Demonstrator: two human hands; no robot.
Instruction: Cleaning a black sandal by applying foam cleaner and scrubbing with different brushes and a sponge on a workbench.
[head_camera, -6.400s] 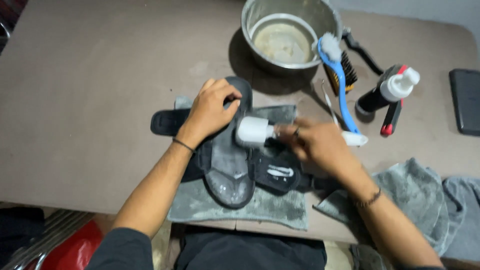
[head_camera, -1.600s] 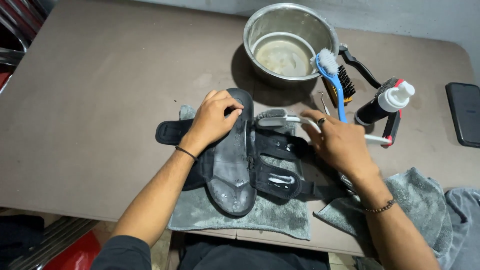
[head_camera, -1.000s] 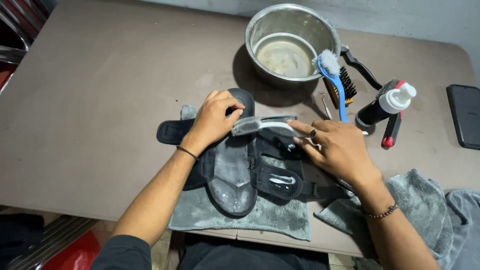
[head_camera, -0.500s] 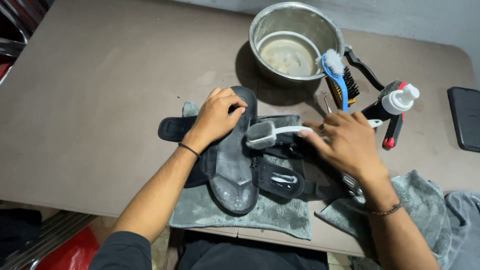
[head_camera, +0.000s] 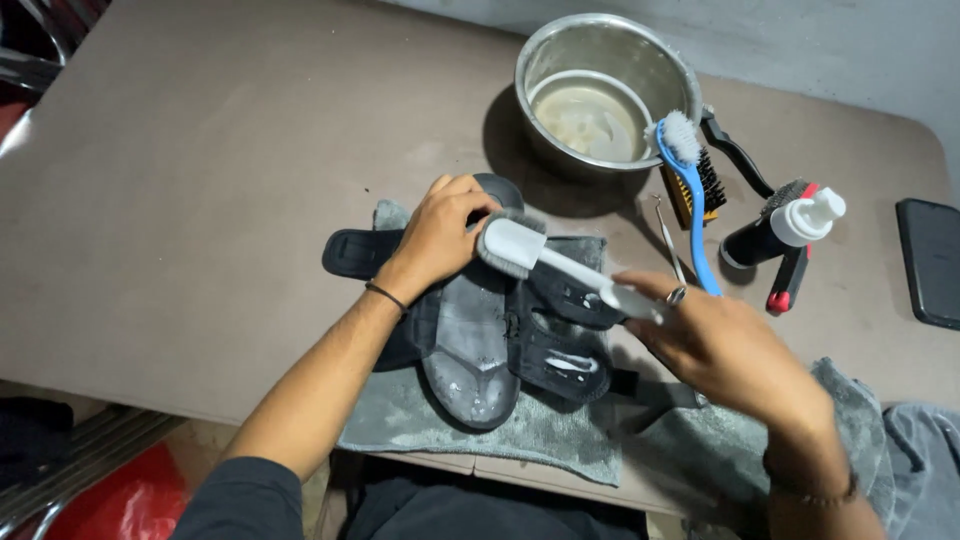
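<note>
A black strapped sandal (head_camera: 480, 340) lies on a grey towel (head_camera: 520, 440) at the table's near edge, its footbed wet with suds. My left hand (head_camera: 437, 238) presses down on the sandal's toe end and holds it still. My right hand (head_camera: 720, 345) grips the handle of a white scrub brush (head_camera: 545, 262). The brush head sits over the upper footbed, right beside my left fingers.
A steel bowl (head_camera: 640, 70) with cloudy water stands at the back. To its right lie a blue-handled brush (head_camera: 690, 190), a wooden brush, a black-handled brush, a black bottle with a white pump (head_camera: 775, 230) and a dark phone (head_camera: 930, 262). Grey cloths (head_camera: 860, 430) lie bunched at the right.
The white brush has slid back and forth over the footbed and now sits higher, by the toe end. My left hand has stayed on the sandal.
</note>
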